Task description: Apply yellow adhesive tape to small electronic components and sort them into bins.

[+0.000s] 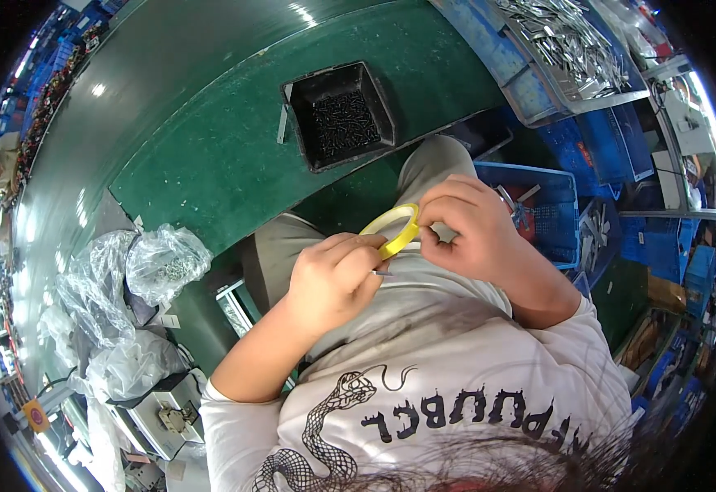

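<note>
A roll of yellow tape [401, 239] is held up in front of my body, above my lap. My left hand [333, 279] is closed around its near left side, and a thin grey piece [383, 273] pokes out by those fingers; its kind is too small to tell. At the roll's right edge, the thumb and forefinger of my right hand [470, 225] pinch together, seemingly on the tape's edge. Beyond my hands, a black bin [299, 123] with many small dark parts stands on the green table [210, 164].
A grey tray [571, 107] of metal strips is at the upper right, above blue crates. One blue crate [551, 174] sits beside my right forearm. Clear plastic bags [169, 258] lie on the left, with a boxy device [169, 418] below them. A thin strip [282, 125] leans by the bin.
</note>
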`<action>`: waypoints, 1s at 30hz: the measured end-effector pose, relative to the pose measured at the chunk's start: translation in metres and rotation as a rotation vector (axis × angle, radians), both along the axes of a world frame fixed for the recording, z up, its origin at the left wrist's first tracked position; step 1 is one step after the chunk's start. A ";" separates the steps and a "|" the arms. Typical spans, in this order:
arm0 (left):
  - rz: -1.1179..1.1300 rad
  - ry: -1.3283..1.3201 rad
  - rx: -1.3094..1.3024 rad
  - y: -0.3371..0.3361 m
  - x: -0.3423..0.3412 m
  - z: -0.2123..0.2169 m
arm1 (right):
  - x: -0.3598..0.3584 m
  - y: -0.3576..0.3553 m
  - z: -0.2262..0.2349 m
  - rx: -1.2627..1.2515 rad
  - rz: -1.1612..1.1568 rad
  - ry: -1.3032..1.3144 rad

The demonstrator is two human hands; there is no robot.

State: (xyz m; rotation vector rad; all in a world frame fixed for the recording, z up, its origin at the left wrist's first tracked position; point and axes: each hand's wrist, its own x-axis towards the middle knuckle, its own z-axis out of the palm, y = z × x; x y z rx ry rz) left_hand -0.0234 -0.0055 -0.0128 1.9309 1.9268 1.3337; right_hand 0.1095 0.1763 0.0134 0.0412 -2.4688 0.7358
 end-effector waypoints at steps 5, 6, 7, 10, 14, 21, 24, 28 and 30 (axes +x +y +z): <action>0.015 -0.235 -0.005 -0.001 0.001 -0.004 | 0.007 0.000 0.003 -0.524 -0.027 -0.167; 0.021 -0.325 -0.040 -0.002 0.002 -0.003 | 0.007 0.002 0.001 -0.522 -0.029 -0.166; 0.028 -0.416 -0.074 -0.002 0.003 -0.002 | 0.007 0.006 -0.003 -0.570 0.017 -0.152; -0.021 -0.613 -0.148 -0.003 0.003 0.000 | 0.008 0.006 -0.008 -0.758 0.105 -0.148; -0.051 -0.879 -0.131 -0.004 0.007 -0.010 | 0.010 0.005 -0.015 -1.140 0.296 -0.201; -0.138 -0.949 -0.203 -0.006 0.004 -0.005 | 0.009 0.003 -0.026 -1.294 0.422 -0.131; -0.129 -1.001 -0.215 -0.007 0.003 -0.006 | 0.007 0.005 -0.027 -1.264 0.514 -0.091; -0.116 -1.082 -0.147 -0.006 0.005 -0.009 | 0.004 0.005 -0.022 -1.199 0.470 -0.065; -0.109 -1.063 -0.142 -0.005 0.007 -0.008 | 0.006 0.005 -0.023 -1.187 0.459 -0.055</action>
